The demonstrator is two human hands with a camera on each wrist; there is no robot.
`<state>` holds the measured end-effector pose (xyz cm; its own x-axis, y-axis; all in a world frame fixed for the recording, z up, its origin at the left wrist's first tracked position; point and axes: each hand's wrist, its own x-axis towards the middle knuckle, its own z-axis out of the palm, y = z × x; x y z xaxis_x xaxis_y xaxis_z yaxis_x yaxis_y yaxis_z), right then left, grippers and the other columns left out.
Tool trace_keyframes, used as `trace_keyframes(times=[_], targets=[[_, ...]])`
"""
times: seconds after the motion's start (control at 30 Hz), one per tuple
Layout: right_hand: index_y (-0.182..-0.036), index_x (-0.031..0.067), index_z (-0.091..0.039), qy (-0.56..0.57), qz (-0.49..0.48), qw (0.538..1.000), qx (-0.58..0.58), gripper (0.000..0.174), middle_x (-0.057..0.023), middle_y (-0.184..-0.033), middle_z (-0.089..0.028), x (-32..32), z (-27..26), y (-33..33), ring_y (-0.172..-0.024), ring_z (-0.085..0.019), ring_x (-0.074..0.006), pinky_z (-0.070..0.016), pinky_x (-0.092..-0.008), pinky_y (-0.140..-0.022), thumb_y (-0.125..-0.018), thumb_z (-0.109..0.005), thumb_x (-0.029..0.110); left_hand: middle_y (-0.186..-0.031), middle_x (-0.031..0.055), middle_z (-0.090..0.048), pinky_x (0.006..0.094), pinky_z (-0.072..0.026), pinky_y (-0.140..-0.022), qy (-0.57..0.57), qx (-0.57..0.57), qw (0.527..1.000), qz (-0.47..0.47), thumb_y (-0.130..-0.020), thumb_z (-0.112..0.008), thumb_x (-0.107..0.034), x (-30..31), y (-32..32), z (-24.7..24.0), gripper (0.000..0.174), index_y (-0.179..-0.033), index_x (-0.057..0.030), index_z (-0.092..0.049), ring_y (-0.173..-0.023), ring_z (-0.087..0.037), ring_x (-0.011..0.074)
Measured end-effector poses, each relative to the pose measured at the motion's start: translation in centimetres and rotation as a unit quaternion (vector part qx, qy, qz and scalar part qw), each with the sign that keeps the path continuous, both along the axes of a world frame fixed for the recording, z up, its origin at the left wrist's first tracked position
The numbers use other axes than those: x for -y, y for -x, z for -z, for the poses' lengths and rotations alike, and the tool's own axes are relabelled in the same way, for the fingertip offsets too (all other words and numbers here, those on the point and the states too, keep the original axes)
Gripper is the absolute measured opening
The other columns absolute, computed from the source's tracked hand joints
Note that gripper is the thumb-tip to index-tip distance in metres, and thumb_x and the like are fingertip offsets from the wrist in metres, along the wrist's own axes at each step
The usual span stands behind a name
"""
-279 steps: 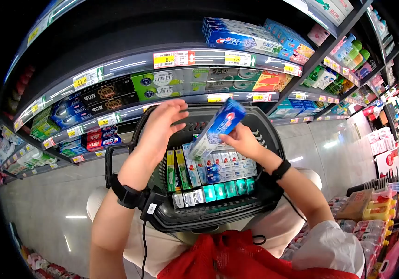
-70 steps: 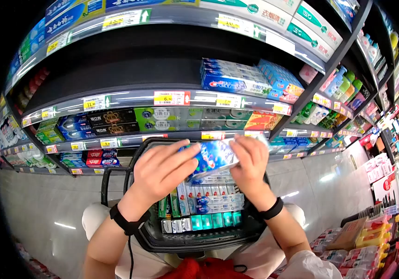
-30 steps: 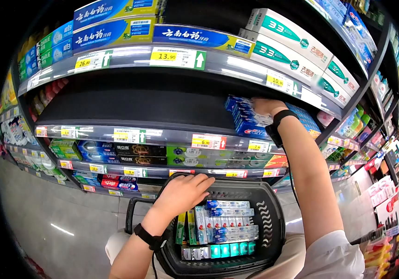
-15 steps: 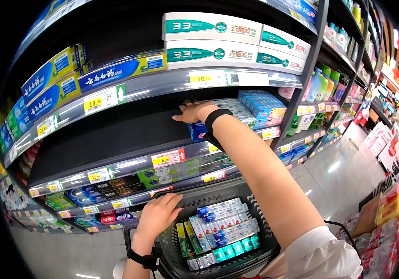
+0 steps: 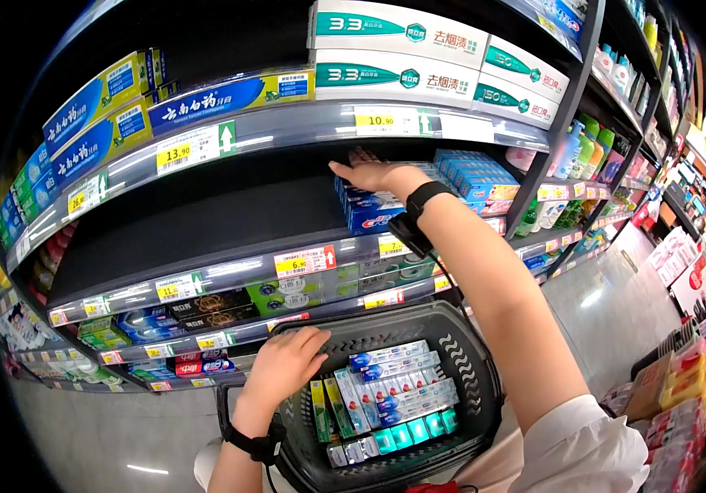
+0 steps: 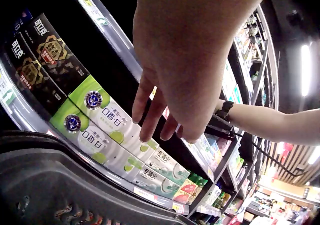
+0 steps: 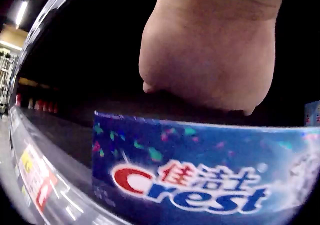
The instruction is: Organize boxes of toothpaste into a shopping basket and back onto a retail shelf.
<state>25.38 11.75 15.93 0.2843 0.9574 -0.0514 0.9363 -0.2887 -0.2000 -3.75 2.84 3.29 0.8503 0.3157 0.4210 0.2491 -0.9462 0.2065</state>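
My right hand (image 5: 373, 175) reaches onto the middle shelf, over a block of blue Crest toothpaste boxes (image 5: 369, 220). Its thumb points left and the other fingers extend toward the back, partly lost in shadow. In the right wrist view, the back of the hand shows behind a Crest box (image 7: 190, 170), and the fingertips are hidden. My left hand (image 5: 287, 366) hangs over the left back rim of a black shopping basket (image 5: 474, 386), its fingers loosely extended with nothing in them. Toothpaste boxes (image 5: 394, 386) lie in rows inside the basket.
Light blue boxes (image 5: 472, 177) stand right of the Crest block, beside a shelf upright. White-and-green boxes (image 5: 394, 74) fill the shelf above. Below run green boxes (image 6: 95, 120) and black boxes (image 6: 45, 60). Price tags (image 5: 304, 261) line the shelf edges.
Earlier the right hand held a Crest box over the basket, then both hands held one. The right hand has since gone to the shelf; the left hand has returned to the basket's rim.
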Motion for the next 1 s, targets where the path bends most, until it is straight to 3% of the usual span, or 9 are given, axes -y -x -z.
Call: trace_keyframes(times=[0.23, 0.27, 0.4, 0.5, 0.67, 0.73, 0.77, 0.83, 1.0], targets=[[-0.138, 0.0042, -0.006, 0.026, 0.006, 0.997, 0.07, 0.081, -0.013, -0.144, -0.002, 1.5, 0.6, 2.5, -0.134, 0.0, -0.0254, -0.0079, -0.0423, -0.107, -0.082, -0.025, 0.061, -0.096, 0.0061, -0.057, 0.0341, -0.0475, -0.069, 0.001, -0.006, 1.0, -0.001, -0.074, -0.062, -0.017, 0.1, -0.1, 0.0, 0.029, -0.101, -0.0085, -0.055, -0.079, -0.059, 0.0247], [-0.138, 0.0037, -0.007, 0.03, -0.006, 0.998, 0.059, 0.077, -0.0135, -0.144, -0.001, 1.8, 0.8, 3.1, -0.134, 0.0, -0.0259, -0.0075, -0.0456, -0.107, -0.084, -0.033, 0.053, -0.096, 0.0061, -0.057, 0.0341, -0.0475, -0.069, 0.002, -0.006, 1.0, 0.0, -0.074, -0.062, -0.017, 0.1, -0.1, 0.1, 0.029, -0.101, -0.0085, -0.055, -0.079, -0.059, 0.0247], [-0.137, 0.0028, -0.008, 0.044, -0.012, 0.996, 0.074, 0.071, -0.0143, -0.144, -0.001, 1.8, 1.6, 3.1, -0.133, 0.001, -0.0276, -0.0074, -0.0489, -0.106, -0.085, -0.04, 0.039, -0.092, 0.0056, -0.055, 0.0325, -0.0478, -0.067, -0.015, 0.006, 1.0, 0.004, -0.073, -0.062, -0.017, 0.2, -0.3, 0.4, 0.027, -0.098, -0.0081, -0.055, -0.074, -0.059, 0.0233], [-0.138, 0.0029, -0.009, 0.029, -0.004, 0.997, 0.073, 0.065, -0.0145, -0.144, -0.003, 1.6, 1.9, 3.2, -0.133, -0.002, -0.0302, -0.0073, -0.0495, -0.106, -0.084, -0.032, 0.031, -0.092, 0.0057, -0.055, 0.0324, -0.0478, -0.067, -0.019, 0.012, 1.0, 0.004, -0.073, -0.062, -0.017, 0.0, -0.2, 0.6, 0.028, -0.098, -0.0082, -0.055, -0.075, -0.059, 0.0233], [-0.137, 0.0011, -0.009, -0.01, -0.026, 0.997, 0.075, 0.076, -0.0174, -0.143, -0.003, 2.0, 2.2, 3.2, -0.132, -0.006, -0.0351, -0.0106, -0.05, -0.105, -0.084, -0.035, 0.05, -0.093, 0.0064, -0.055, 0.0327, -0.0477, -0.068, -0.027, 0.016, 0.999, 0.013, -0.073, -0.061, -0.017, -0.2, -0.1, 1.1, 0.028, -0.099, -0.0068, -0.056, -0.077, -0.058, 0.0238], [-0.129, -0.0032, -0.03, -0.162, -0.088, 0.97, 0.157, 0.073, -0.0239, -0.138, -0.019, 4.1, 2.8, 3.1, -0.129, -0.017, -0.0353, -0.0181, -0.0459, -0.103, -0.082, -0.043, 0.051, -0.101, 0.0096, -0.056, 0.0348, -0.0467, -0.076, 0.014, -0.027, 0.999, -0.011, -0.075, -0.059, -0.017, 0.0, 0.1, 1.0, 0.03, -0.104, -0.0079, -0.055, -0.09, -0.057, 0.0264], [-0.131, -0.0023, -0.029, -0.203, -0.122, 0.957, 0.168, 0.076, -0.021, -0.14, -0.019, 5.2, 3.5, 2.7, -0.13, -0.017, -0.0333, -0.0137, -0.0511, -0.103, -0.082, -0.04, 0.055, -0.101, 0.0097, -0.056, 0.0353, -0.0465, -0.076, 0.027, -0.029, 0.999, -0.014, -0.076, -0.058, -0.017, 0.2, 0.3, 0.8, 0.03, -0.104, -0.008, -0.055, -0.09, -0.056, 0.0267], [-0.13, -0.0025, -0.028, -0.279, -0.186, 0.936, 0.104, 0.069, -0.0222, -0.137, -0.024, 11.2, 4.1, 3.5, -0.129, -0.019, -0.0332, -0.0149, -0.0475, -0.103, -0.085, -0.041, 0.048, -0.1, 0.0093, -0.056, 0.036, -0.0463, -0.073, 0.024, -0.032, 0.999, 0.003, -0.076, -0.058, -0.016, 0.2, 0.3, 1.0, 0.03, -0.104, -0.0073, -0.054, -0.088, -0.056, 0.0274], [-0.128, -0.0071, -0.028, -0.186, -0.151, 0.97, -0.046, 0.064, -0.0258, -0.136, -0.024, 23.1, 10.9, 3.4, -0.127, -0.022, -0.0364, -0.0175, -0.042, -0.104, -0.088, -0.04, 0.041, -0.095, 0.0081, -0.056, 0.036, -0.0457, -0.072, 0.001, -0.082, 0.996, 0.024, -0.076, -0.058, -0.015, 1.7, -0.4, 2.1, 0.029, -0.103, -0.0064, -0.054, -0.085, -0.056, 0.0276]])
